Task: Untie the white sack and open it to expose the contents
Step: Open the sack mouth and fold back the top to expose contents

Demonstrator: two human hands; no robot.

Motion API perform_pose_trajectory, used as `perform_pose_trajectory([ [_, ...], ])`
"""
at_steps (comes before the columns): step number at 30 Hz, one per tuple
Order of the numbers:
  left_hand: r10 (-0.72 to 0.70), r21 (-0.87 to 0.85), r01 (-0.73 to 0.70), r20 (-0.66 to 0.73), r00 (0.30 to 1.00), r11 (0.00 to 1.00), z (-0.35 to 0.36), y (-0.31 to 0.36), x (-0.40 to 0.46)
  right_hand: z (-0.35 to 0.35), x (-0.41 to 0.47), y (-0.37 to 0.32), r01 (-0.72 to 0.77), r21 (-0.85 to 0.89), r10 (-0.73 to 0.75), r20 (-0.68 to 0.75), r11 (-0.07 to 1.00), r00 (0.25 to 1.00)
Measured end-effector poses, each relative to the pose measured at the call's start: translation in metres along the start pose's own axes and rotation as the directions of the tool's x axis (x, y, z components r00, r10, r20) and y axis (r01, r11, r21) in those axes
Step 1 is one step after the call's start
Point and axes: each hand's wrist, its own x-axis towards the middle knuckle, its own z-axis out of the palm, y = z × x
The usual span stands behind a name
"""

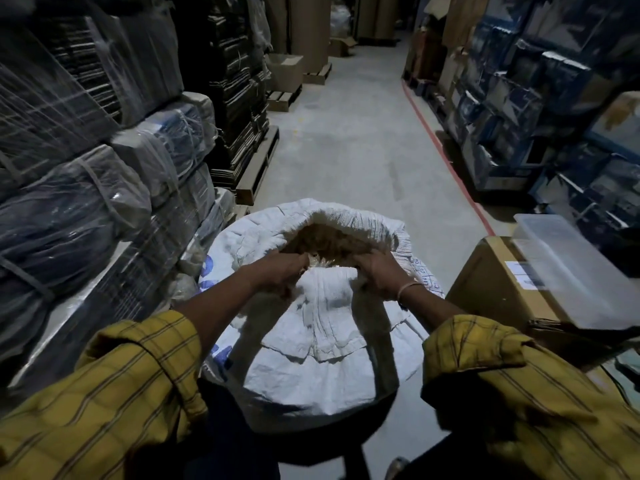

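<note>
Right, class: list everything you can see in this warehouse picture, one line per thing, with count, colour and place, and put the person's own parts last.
white sack: one, white with blue print, centre foreground, mouth open.
contents: brownish, loose, inside the sack's mouth; what they are cannot be told.
wrapped bundles: many, dark in clear plastic, stacked on the left.
cardboard box: one, brown, right of the sack.
plastic tub: one, clear, on top of the box.
blue cartons: many, stacked on the right.
pallets: several, wooden, along the left.
floor line: one, red, right side of the grey aisle.
left hand: grip on the sack's near rim.
right hand: grip on the rim, bangle on wrist.
sleeves: two, yellow checked.
</note>
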Motion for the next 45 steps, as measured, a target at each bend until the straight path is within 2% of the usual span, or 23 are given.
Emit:
perform_pose_trajectory([
  [3,0.025,0.072,-0.016,-0.121,0.992,0.997,-0.012,0.023,-0.017,-0.001,-0.017,-0.013,0.126,-0.140,-0.148,-0.159,0.982,0.976],
  [6,0.180,0.267,-0.108,-0.262,0.948,0.958,-0.015,0.039,-0.033,0.002,-0.041,-0.020,0.206,-0.268,-0.264,-0.201,0.941,0.943],
  [8,0.303,0.447,-0.159,-0.272,0.913,0.880,-0.010,0.043,-0.045,0.008,-0.056,-0.022,0.226,-0.310,-0.305,-0.238,0.924,0.922],
  [10,0.344,0.532,-0.171,-0.245,0.906,0.829,-0.003,0.045,-0.056,0.010,-0.070,-0.025,0.238,-0.264,-0.300,-0.226,0.935,0.927],
  [12,0.322,0.556,-0.166,-0.195,0.926,0.815,0.010,0.049,-0.063,0.007,-0.083,-0.029,0.297,-0.301,-0.354,-0.155,0.906,0.922],
  [13,0.251,0.495,-0.138,-0.169,0.953,0.858,0.015,0.051,-0.067,0.008,-0.087,-0.030,0.327,-0.310,-0.370,-0.090,0.893,0.925],
  [16,0.200,0.209,-0.177,-0.093,0.975,0.962,0.023,0.055,-0.070,0.014,-0.099,-0.027,0.359,-0.193,-0.346,0.099,0.913,0.933],
  [18,0.127,0.102,-0.116,-0.118,0.985,0.988,0.022,0.067,-0.071,0.013,-0.102,-0.031,0.280,-0.098,-0.273,0.082,0.955,0.959],
  [21,-0.048,-0.018,0.045,-0.338,0.940,0.999,0.014,0.083,-0.067,0.002,-0.095,-0.048,0.092,0.045,-0.084,-0.140,0.995,0.987],
  [24,-0.195,-0.073,0.182,-0.485,0.853,0.980,0.002,0.087,-0.046,-0.011,-0.072,-0.055,-0.138,0.098,0.166,-0.390,0.986,0.906],
  [26,-0.319,-0.094,0.316,-0.501,0.805,0.944,-0.011,0.089,-0.028,-0.018,-0.054,-0.057,-0.282,0.171,0.329,-0.424,0.944,0.844],
  [27,-0.368,-0.130,0.353,-0.509,0.778,0.926,-0.017,0.090,-0.018,-0.023,-0.045,-0.058,-0.314,0.228,0.383,-0.393,0.922,0.836],
  [29,-0.471,-0.333,0.342,-0.490,0.733,0.879,-0.034,0.095,-0.004,-0.026,-0.025,-0.058,-0.337,0.371,0.455,-0.301,0.865,0.838],
  [31,-0.502,-0.395,0.340,-0.448,0.739,0.853,-0.043,0.092,0.010,-0.026,-0.008,-0.055,-0.362,0.594,0.555,-0.176,0.719,0.813],
  [32,-0.522,-0.385,0.374,-0.427,0.739,0.844,-0.043,0.088,0.016,-0.024,-0.002,-0.052,-0.383,0.621,0.574,-0.134,0.684,0.808],
  [34,-0.558,-0.287,0.480,-0.357,0.749,0.829,-0.038,0.080,0.024,-0.015,0.004,-0.047,-0.406,0.511,0.539,-0.139,0.757,0.831],
  [36,-0.601,-0.198,0.568,-0.261,0.755,0.799,-0.030,0.070,0.025,0.000,0.002,-0.040,-0.459,0.300,0.516,-0.146,0.836,0.844],
  [38,-0.639,-0.146,0.622,-0.203,0.742,0.769,-0.021,0.059,0.022,0.008,-0.002,-0.036,-0.553,0.098,0.562,-0.106,0.827,0.821],
  [41,-0.625,-0.004,0.635,-0.180,0.759,0.772,-0.009,0.037,0.019,0.014,-0.001,-0.024,-0.613,0.055,0.612,0.037,0.788,0.790],
  [43,-0.602,0.013,0.611,-0.159,0.783,0.791,-0.009,0.027,0.014,0.014,0.001,-0.013,-0.597,0.060,0.587,0.126,0.800,0.800],
  [45,-0.587,0.015,0.595,-0.145,0.797,0.804,-0.014,0.019,0.008,0.008,0.002,-0.005,-0.596,0.101,0.581,0.144,0.797,0.801],
])
